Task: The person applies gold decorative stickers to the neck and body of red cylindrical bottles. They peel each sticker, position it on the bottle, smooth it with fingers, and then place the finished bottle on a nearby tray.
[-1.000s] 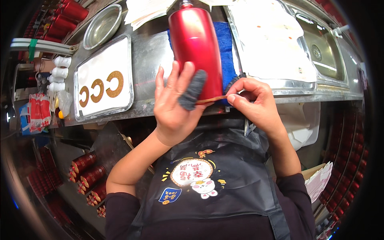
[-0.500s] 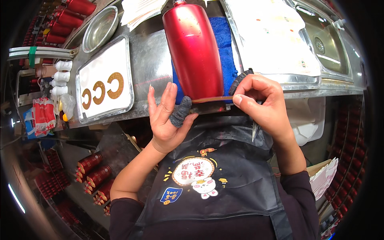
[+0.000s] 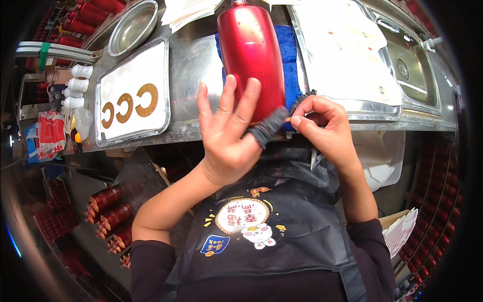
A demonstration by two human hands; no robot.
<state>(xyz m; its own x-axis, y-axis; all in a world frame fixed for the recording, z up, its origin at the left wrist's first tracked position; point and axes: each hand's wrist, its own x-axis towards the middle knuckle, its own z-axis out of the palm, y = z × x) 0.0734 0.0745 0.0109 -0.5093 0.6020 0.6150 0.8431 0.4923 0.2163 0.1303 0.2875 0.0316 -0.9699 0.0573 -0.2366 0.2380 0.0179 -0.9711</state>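
Fingers of the left hand are spread wide and point up to 12 o'clock, with the tips over the low end of the red bottle. One left finger wears a dark grey cover. It sticks out toward 3 o'clock. The right hand is at 3 o'clock from the left hand. Its thumb and first finger pinch the tip of the cover, and a grey cover sits on one of its own fingers too. The bottle lies on a blue cloth on the steel tabletop, its low end just at the near edge. At 9 o'clock from the bottle is a white tray with three gold letters. At 11 o'clock is a round steel bowl. At 2 o'clock lies a tray of white sheets, and past it a sink. Red tubes lie low at 8 o'clock.
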